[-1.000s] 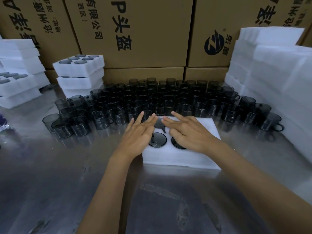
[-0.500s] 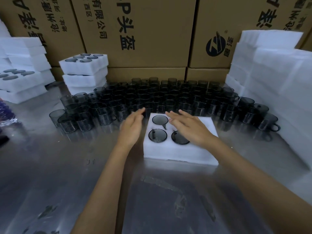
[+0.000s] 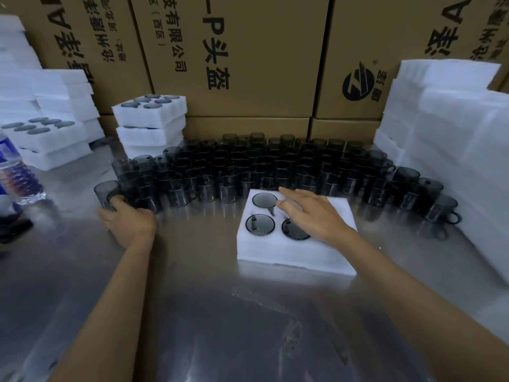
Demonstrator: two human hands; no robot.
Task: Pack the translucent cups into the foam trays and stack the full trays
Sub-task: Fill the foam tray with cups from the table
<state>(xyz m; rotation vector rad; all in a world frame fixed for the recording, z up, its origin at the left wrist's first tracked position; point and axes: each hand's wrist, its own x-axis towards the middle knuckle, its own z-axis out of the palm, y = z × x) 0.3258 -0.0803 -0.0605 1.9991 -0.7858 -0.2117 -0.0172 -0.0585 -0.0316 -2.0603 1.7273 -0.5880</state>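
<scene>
Tray [image 3: 296, 252]: lay at frame centre-right on the steel table [image 3: 192, 312], three cups visible in its holes.
Right hand [image 3: 311, 216]: rested on the tray, fingers straight and slightly apart.
Left hand [image 3: 129, 223]: at centre left, fingers curled round a cup [image 3: 106, 193] at the group's left end.
Loose cups [image 3: 275, 166]: massed across mid-frame behind the tray.
Full trays [image 3: 150, 121]: stacked at upper left.

The left hand [image 3: 129, 224] is curling its fingers around a grey cup [image 3: 106, 193] at the near left end of the cup rows, while the right hand [image 3: 312, 215] is resting flat on a foam tray [image 3: 294, 257] holding three cups, on the metal surface [image 3: 206, 312].
</scene>
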